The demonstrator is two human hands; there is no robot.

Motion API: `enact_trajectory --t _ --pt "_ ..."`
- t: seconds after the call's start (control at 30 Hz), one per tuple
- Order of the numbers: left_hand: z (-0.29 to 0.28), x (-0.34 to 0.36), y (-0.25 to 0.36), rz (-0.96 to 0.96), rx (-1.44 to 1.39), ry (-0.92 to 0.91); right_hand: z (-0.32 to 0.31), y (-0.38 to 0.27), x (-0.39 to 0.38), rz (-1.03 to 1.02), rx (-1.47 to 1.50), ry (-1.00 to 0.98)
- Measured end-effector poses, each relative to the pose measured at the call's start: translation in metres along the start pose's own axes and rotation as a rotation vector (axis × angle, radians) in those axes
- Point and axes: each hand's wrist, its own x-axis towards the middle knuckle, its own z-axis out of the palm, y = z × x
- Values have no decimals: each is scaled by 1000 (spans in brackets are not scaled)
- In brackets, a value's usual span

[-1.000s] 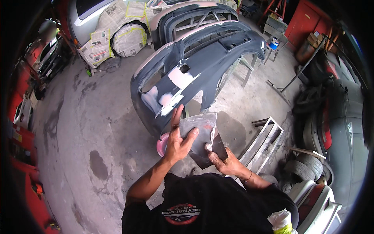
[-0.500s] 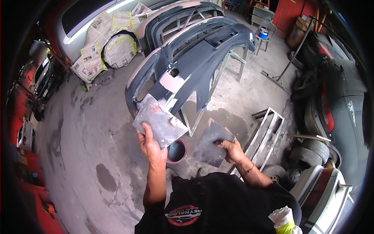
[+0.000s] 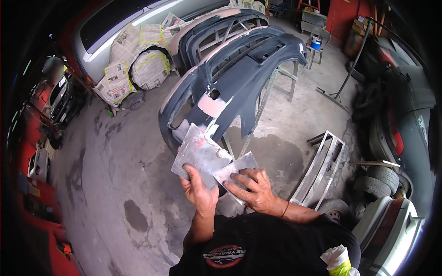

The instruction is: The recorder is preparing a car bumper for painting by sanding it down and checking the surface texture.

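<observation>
The left hand (image 3: 201, 194) pinches a flat grey plate (image 3: 195, 158) near its lower edge, thumb on the upper face and the other fingers mostly hidden beneath, with a pale lump of paste (image 3: 223, 154) by the plate's right corner. The right hand (image 3: 257, 189), fingers laid across the top, grips a second plate (image 3: 247, 162) just beside the first, their edges meeting in view, though I cannot tell whether they touch. Both are held up over the floor (image 3: 170, 202), by the near end of the dark bumper (image 3: 244, 85) on its metal stand (image 3: 262, 108).
</observation>
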Motion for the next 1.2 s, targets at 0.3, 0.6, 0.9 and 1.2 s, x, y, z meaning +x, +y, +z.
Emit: enact_trajectory --t 0.3,0.6,0.9,1.2 --pt "-15 -19 -1 -295 80 -116 -6 14 2 42 31 -11" --pt "-40 -48 -26 -57 794 -633 -55 43 37 437 456 223" --pt "-79 -4 -49 -938 -620 28 -55 35 -9 -291 58 239" --pt "-124 -44 -94 -1260 -1036 -220 -5 7 -7 -314 133 33"
